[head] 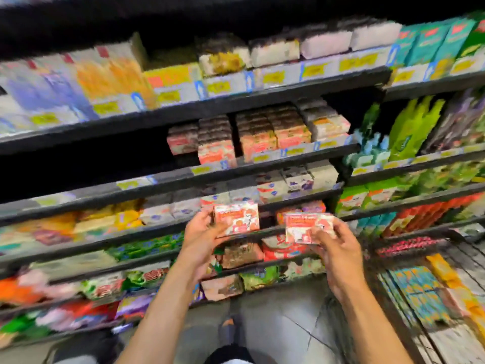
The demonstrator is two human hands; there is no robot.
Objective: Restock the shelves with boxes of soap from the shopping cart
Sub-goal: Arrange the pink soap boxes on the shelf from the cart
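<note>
left hand (203, 239) grips a pink soap box (237, 218), fingers (206, 216) curled round it; right hand (339, 249) pinches a second soap box (307, 227); both before the shelves (265, 168)

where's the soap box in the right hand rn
In the head view, just right of centre: the right hand holds the soap box before the lower shelves, beside the matching box in the left hand, with the shopping cart lower right.

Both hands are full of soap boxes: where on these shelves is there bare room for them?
Bare: the dark shelf stretch left of the stacked matching soap boxes. A narrower dark gap seems to sit between those stacks and the green packs. The shelf above and the shelf below look mostly packed. Blur hides detail.
</note>
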